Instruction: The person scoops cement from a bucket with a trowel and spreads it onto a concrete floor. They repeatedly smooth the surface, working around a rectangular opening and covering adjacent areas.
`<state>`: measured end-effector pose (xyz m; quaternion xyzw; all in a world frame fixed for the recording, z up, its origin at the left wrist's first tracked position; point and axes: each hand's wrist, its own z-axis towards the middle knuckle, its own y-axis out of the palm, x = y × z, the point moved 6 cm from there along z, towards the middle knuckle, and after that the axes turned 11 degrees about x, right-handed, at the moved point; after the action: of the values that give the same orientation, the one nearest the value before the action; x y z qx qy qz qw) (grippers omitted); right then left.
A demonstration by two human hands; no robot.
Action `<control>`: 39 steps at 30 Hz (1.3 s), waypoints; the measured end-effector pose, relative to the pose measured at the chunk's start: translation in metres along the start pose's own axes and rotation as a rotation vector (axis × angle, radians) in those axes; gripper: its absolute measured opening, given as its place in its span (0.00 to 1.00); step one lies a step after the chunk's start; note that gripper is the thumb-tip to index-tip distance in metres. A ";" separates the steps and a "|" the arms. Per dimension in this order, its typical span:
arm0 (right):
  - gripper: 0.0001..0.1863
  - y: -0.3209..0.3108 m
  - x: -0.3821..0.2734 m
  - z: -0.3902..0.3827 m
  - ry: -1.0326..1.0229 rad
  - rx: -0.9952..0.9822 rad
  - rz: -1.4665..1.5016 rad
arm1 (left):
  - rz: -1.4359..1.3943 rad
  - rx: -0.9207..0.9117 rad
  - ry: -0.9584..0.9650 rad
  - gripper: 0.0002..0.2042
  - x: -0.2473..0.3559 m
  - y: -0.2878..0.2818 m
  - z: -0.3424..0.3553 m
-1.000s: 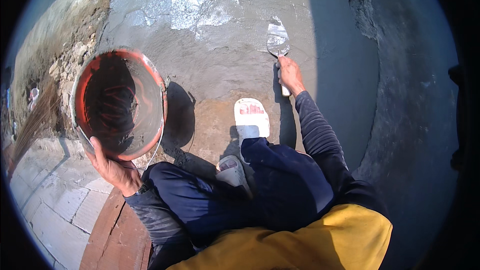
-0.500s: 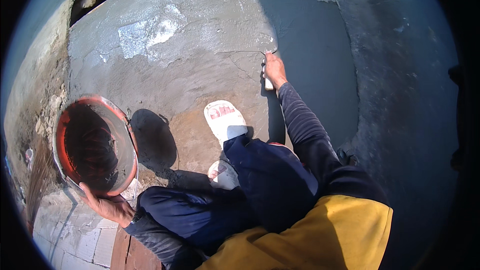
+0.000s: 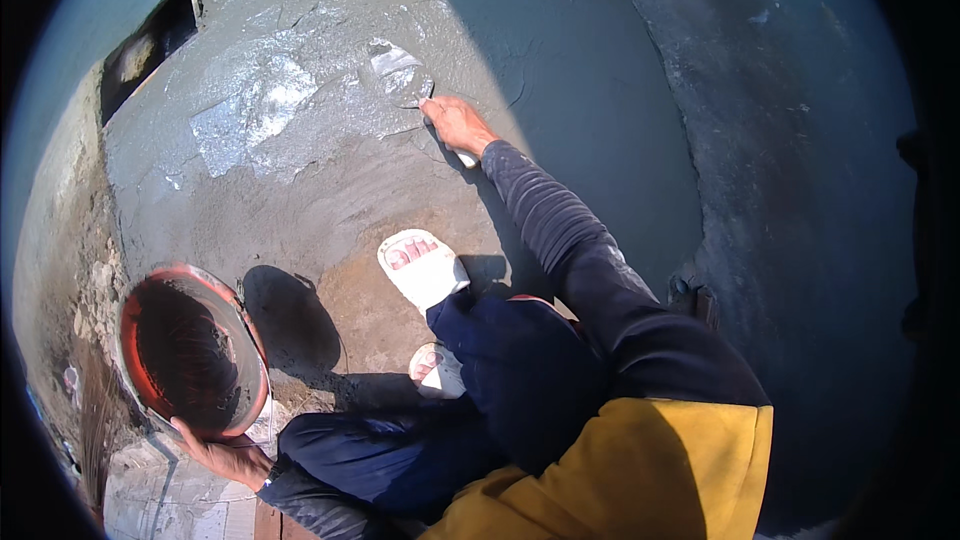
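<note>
My right hand (image 3: 458, 126) is closed round the pale handle of a trowel (image 3: 394, 62). Its shiny blade lies against the wet grey cement (image 3: 320, 110), beside the edge of a shadow. At the lower left, my left hand (image 3: 222, 454) grips the lower rim of a round bucket (image 3: 250, 345), reddish-orange and smeared with grey. The bucket is tilted so that its dark, cement-streaked inside shows. My left fingers are partly hidden behind it.
My feet in white sandals (image 3: 425, 270) rest on a drier brown patch. A dark opening (image 3: 150, 45) lies at the far left, and rough rubble (image 3: 100, 290) runs along the left. Pale blocks (image 3: 175, 500) lie below the bucket. Shaded smooth cement (image 3: 600, 140) stretches to the right.
My right hand has moved left with the trowel, whose blade now shows in sunlight. The view has shifted, and the bucket sits lower in it, still in my left hand.
</note>
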<state>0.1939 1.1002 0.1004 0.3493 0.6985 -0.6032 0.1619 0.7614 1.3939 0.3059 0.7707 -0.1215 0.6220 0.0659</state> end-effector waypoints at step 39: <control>0.26 0.063 -0.133 0.122 0.366 -0.278 0.382 | -0.146 0.015 -0.082 0.27 0.001 0.006 -0.006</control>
<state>0.3072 0.9463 0.1135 0.5517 0.7138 -0.3874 0.1899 0.7543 1.3899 0.3079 0.8029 -0.0630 0.5842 0.1000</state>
